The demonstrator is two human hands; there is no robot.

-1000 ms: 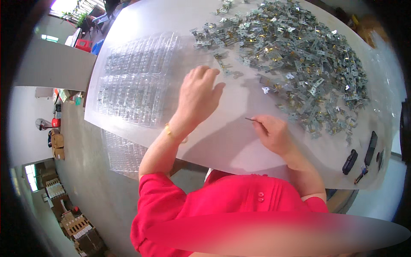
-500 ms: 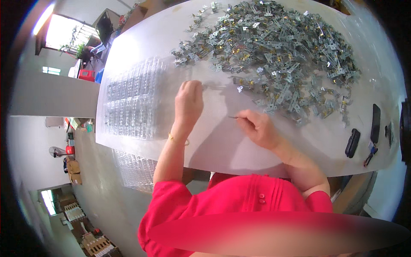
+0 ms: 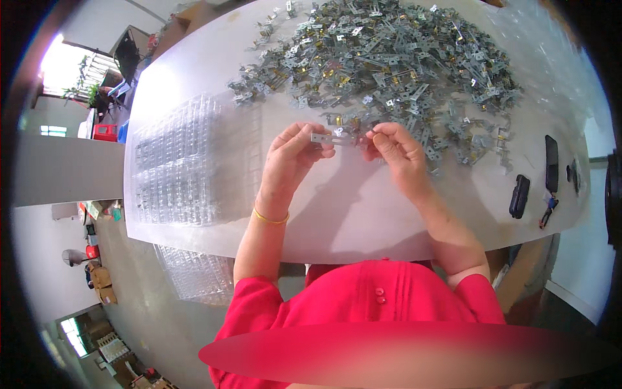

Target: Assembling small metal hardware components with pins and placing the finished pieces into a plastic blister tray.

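Note:
Over the table, my left hand (image 3: 291,154) pinches one end of a flat metal bracket (image 3: 334,140) with holes in it. The bracket lies level between my two hands. At its other end my right hand (image 3: 400,154) is closed, thumb against fingertips. A small dark bit shows at those fingertips, too small to name. Whether the right fingers also touch the bracket I cannot tell. Just beyond my hands lies a large heap of similar metal brackets (image 3: 389,58), some with brass-coloured parts.
Clear plastic trays (image 3: 175,162) with rows of parts lie on the table (image 3: 363,227) at left. More clear trays (image 3: 194,272) sit lower, beyond its edge. At right are a black case (image 3: 519,196), a long black object (image 3: 551,162) and a small tool (image 3: 548,212).
My right hand has moved up and left to meet the left hand. The bracket now shows clearly between them. The thin dark piece earlier at my right fingertips is mostly hidden.

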